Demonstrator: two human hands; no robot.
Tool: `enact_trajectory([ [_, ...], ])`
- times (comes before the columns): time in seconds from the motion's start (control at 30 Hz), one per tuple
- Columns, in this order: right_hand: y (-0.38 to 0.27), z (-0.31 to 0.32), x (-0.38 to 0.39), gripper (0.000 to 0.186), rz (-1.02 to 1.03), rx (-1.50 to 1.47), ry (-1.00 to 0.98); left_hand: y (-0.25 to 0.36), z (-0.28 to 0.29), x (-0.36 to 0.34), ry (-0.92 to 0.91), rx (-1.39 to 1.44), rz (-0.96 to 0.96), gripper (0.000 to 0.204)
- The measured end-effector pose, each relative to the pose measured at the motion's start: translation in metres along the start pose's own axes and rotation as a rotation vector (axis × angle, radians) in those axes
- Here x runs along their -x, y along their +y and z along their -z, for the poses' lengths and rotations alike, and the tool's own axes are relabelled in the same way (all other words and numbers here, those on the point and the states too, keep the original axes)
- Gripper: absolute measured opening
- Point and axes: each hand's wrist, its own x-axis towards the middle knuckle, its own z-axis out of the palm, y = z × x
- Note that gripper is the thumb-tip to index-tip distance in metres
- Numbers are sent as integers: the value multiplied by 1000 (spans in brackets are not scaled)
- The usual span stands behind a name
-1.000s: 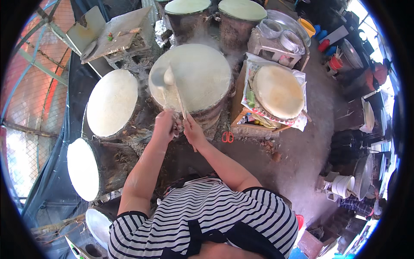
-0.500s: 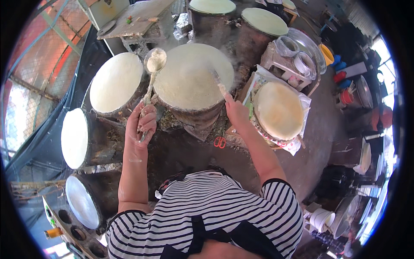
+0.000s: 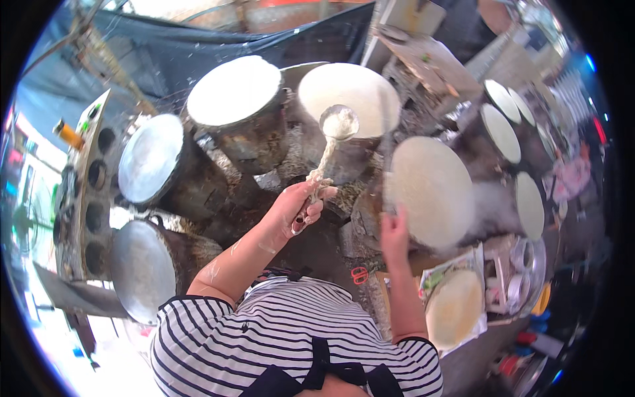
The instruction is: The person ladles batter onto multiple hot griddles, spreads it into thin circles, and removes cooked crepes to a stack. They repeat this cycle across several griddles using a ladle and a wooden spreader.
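Note:
My left hand [image 3: 305, 204] is closed around the batter-caked handle of a ladle [image 3: 340, 123]. Its bowl holds pale batter and stands in front of a drum stove whose round griddle [image 3: 370, 89] is coated with a white layer. My right hand [image 3: 395, 231] is closed on a long thin spatula [image 3: 387, 169], smeared by motion, at the left edge of a larger griddle [image 3: 433, 192] covered with a cream-coloured sheet. Whether the spatula touches that sheet, I cannot tell.
Left stand a white-topped drum [image 3: 235, 90] and two with bare metallic tops [image 3: 151, 159] [image 3: 143, 271]. Round flatbreads [image 3: 456, 309] lie on a cloth at lower right, beside a large metal tray [image 3: 539, 271]. Red-handled scissors [image 3: 359, 275] lie below my hands. Steam drifts at right.
My view has swung left, so the drums appear farther right. The ladle has come over toward the left-hand drums, still in my left hand. The spatula stays in my right hand.

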Motion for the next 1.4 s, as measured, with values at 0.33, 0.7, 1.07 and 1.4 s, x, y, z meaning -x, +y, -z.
enact_trajectory([
  [0.33,-127,-195,-14,31,508,-278,-994,50,120,70,546,52,-401,33],
  [0.7,-187,-458,-407,38,690,576,-151,111,134,50,809,390,-716,34],
  [1.07,-261,-531,-482,28,421,592,-511,128,136,10,887,433,-797,35],
  [1.4,-336,-371,-318,26,874,139,-382,77,144,60,693,414,-748,34],
])
